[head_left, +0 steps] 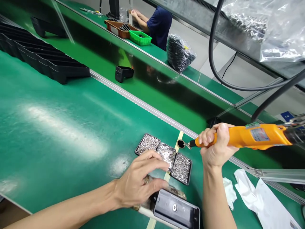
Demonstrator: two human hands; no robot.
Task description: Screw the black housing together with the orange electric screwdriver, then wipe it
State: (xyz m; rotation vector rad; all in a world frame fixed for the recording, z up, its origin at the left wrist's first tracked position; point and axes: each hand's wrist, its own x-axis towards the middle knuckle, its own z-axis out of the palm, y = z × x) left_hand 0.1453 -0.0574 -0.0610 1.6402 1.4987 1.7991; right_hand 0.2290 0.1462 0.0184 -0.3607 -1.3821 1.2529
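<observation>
Three small trays (191,171) of metal parts sit at lower centre, with one orange power screwdriver (247,136) at right and one dark rectangular housing (184,211) at bottom centre. Toward the top are one brown bin (114,31), one green basket (140,40), one filled clear bag (179,54) and one other person (162,24).

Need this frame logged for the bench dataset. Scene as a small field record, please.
left hand: thumb and fingers apart, near the middle tray
right hand: gripping orange power screwdriver
trays: three, side by side, holding small metal parts
near edge of view: dark case, small round part inside
right side: white sheet
across the partition: person in dark blue, green basket
</observation>
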